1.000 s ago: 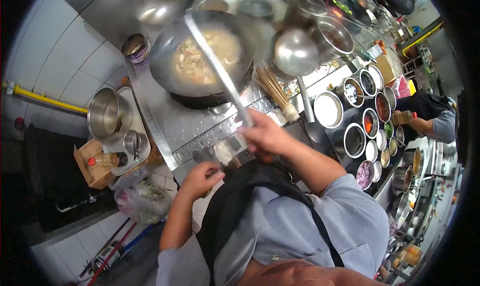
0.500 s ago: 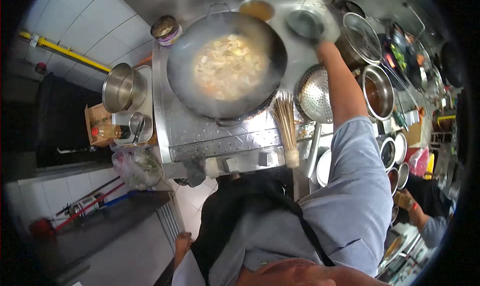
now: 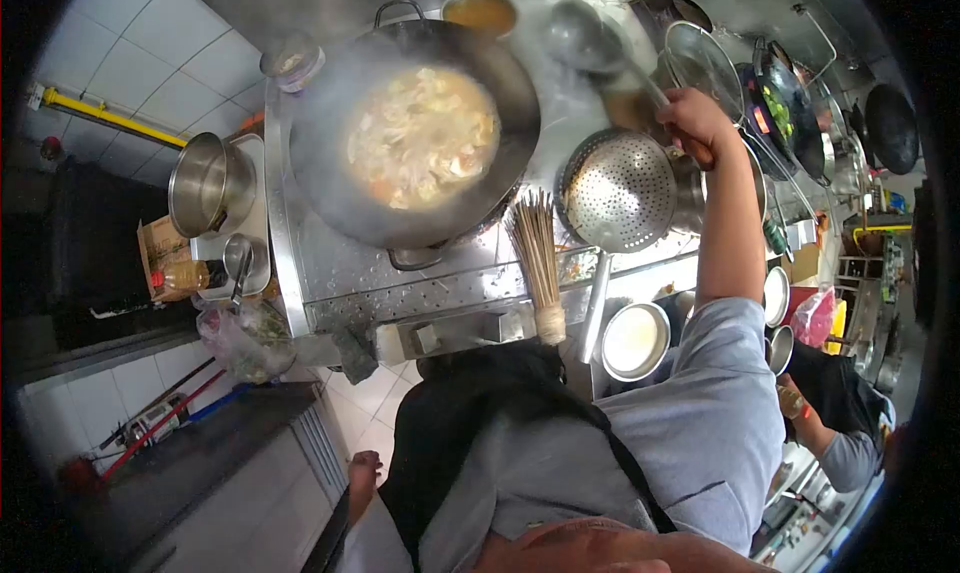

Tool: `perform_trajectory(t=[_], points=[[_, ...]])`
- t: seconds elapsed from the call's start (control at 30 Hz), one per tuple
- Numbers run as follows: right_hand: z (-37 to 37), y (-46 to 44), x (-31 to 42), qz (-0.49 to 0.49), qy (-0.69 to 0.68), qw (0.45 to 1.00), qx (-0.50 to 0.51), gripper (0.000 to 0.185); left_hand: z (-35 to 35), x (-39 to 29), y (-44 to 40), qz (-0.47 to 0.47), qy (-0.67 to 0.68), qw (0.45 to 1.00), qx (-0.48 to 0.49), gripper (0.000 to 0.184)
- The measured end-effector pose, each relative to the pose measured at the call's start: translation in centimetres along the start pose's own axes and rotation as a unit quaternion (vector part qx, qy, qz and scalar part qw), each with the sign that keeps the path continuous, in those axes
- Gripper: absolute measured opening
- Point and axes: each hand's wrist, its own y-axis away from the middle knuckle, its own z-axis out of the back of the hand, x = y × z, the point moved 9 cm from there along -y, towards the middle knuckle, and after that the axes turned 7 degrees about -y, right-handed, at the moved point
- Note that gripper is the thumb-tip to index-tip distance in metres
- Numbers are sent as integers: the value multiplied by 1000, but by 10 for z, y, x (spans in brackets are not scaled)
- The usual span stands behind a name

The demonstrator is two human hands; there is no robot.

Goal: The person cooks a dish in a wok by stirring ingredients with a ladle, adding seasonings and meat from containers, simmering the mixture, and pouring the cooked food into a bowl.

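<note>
My right hand (image 3: 692, 123) is closed around the handle of a metal ladle (image 3: 585, 38), whose bowl is held over the back of the steel stove top. To its left a large wok (image 3: 515, 103) holds steaming pale pieces of food in broth (image 3: 425, 138). Below the ladle lies a perforated strainer (image 3: 620, 193) with its handle toward me. A bamboo wok brush (image 3: 538, 263) rests beside the strainer. My left hand (image 3: 364, 470) hangs low at my side, fingers curled, with nothing visible in it.
A bowl of orange-brown liquid (image 3: 480, 13) stands behind the wok. At left are a steel pot (image 3: 212, 183) and a plastic bag (image 3: 245, 343). A white-filled bowl (image 3: 635, 341) sits near my right arm. Another person's arm (image 3: 812, 428) shows at far right.
My right hand has moved right and slightly down, bringing the ladle's handle into view. The whole view has shifted, so the wok appears further left.
</note>
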Motion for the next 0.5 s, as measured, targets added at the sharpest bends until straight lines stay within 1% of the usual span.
perform_trajectory(t=[0.03,0.07,0.1,0.13,0.17,0.2,0.27,0.33,0.4,0.47,0.5], points=[[0,10,10,44,129,990,-42,20,-1,-17,14,15,34,999,-23,25],[-3,18,21,88,255,959,-84,30,-2,-38,21,11,37,999,-26,25],[-4,15,12,85,300,945,-97,45,0,-64,28,-14,-25,999,-46,26],[-13,26,17,91,299,945,-96,45,3,-78,35,-35,-88,993,-67,27],[-23,44,34,125,278,945,-121,44,3,-79,37,-35,-85,993,-71,27],[-31,56,53,157,258,942,-145,43,-1,-83,38,-43,-110,992,-51,28],[-49,47,73,145,256,947,-129,43,-5,-85,42,-53,-139,988,-30,29],[-60,19,90,181,296,922,-174,33,-9,-54,36,35,-82,996,4,30],[-84,-23,104,181,339,914,-128,31,-10,-48,27,9,-75,997,8,30],[-111,-20,133,131,397,903,-93,28,-10,-35,26,59,2,998,-7,30],[-118,-24,137,138,395,903,-93,28,-8,-36,26,30,8,999,-16,29]])
